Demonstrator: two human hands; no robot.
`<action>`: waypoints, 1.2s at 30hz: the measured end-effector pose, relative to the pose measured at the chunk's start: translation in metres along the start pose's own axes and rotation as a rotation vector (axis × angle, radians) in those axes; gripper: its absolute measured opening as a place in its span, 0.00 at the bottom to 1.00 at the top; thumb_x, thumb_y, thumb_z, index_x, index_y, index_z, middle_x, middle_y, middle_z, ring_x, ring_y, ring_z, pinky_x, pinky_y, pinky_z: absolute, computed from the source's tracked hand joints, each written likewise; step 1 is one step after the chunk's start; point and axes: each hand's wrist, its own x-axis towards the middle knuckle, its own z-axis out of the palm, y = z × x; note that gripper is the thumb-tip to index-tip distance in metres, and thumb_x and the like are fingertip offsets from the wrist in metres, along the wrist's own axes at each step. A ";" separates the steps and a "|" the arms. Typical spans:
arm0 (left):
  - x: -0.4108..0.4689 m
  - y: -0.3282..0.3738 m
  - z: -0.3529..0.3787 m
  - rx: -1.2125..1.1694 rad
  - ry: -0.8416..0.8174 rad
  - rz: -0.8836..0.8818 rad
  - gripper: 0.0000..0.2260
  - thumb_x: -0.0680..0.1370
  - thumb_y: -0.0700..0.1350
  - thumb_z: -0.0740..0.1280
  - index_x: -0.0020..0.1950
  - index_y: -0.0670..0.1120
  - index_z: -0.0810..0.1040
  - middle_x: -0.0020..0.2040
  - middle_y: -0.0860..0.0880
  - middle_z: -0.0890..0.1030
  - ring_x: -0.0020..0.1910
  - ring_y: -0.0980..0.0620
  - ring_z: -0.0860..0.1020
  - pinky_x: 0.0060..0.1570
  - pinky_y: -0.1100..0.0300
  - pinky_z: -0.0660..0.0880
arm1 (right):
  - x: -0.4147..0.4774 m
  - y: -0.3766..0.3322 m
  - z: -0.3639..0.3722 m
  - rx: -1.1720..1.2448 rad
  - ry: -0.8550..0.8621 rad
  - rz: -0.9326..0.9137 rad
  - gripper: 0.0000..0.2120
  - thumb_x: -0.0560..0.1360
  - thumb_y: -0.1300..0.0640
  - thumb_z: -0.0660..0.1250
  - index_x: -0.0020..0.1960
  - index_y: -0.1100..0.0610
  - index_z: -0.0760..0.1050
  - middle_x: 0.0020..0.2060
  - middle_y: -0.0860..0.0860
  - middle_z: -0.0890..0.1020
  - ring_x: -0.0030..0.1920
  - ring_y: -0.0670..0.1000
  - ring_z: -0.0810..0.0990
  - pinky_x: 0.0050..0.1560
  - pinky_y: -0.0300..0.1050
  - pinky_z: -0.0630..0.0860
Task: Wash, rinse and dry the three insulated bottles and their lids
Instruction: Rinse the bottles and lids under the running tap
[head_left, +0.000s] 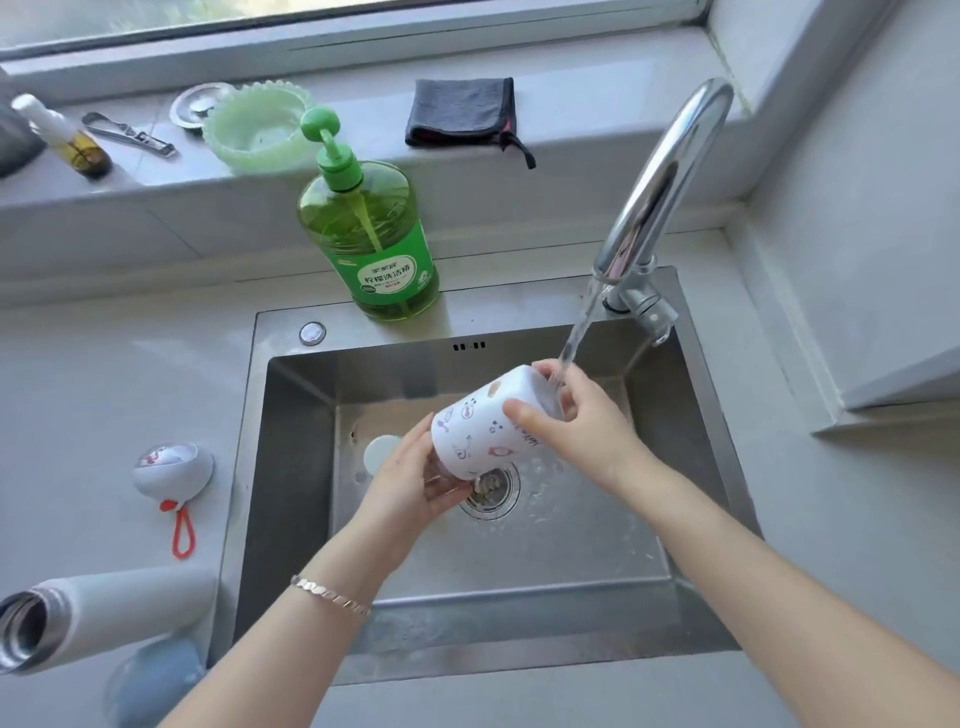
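Grey surface, steel sink under window, your left grip and right grip clasping printed bottle beneath running tap

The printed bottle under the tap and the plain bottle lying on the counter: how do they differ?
The printed bottle is gripped by the left hand and right hand over the sink under running water; the plain bottle lies untouched on the counter. The printed bottle bears small drawings; the plain bottle looks unmarked. Both have white bodies.
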 end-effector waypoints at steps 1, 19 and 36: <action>-0.001 -0.001 -0.001 -0.015 -0.004 -0.006 0.12 0.79 0.45 0.60 0.47 0.58 0.82 0.35 0.51 0.83 0.35 0.52 0.81 0.48 0.55 0.78 | -0.001 -0.001 0.003 -0.022 -0.003 -0.003 0.32 0.63 0.34 0.69 0.64 0.42 0.67 0.56 0.47 0.72 0.55 0.47 0.75 0.58 0.47 0.73; 0.013 0.028 0.037 0.169 -0.121 0.066 0.08 0.80 0.49 0.61 0.56 0.52 0.77 0.47 0.46 0.79 0.38 0.49 0.78 0.48 0.54 0.79 | 0.002 0.006 -0.041 0.091 0.122 0.245 0.22 0.79 0.41 0.45 0.49 0.55 0.71 0.33 0.53 0.74 0.26 0.51 0.71 0.23 0.37 0.67; -0.004 0.036 0.009 0.029 0.084 -0.158 0.15 0.78 0.57 0.62 0.47 0.44 0.74 0.40 0.44 0.78 0.33 0.49 0.78 0.35 0.58 0.77 | 0.005 -0.023 -0.011 -0.286 -0.022 0.090 0.27 0.75 0.33 0.47 0.59 0.54 0.66 0.50 0.55 0.75 0.49 0.57 0.76 0.55 0.55 0.73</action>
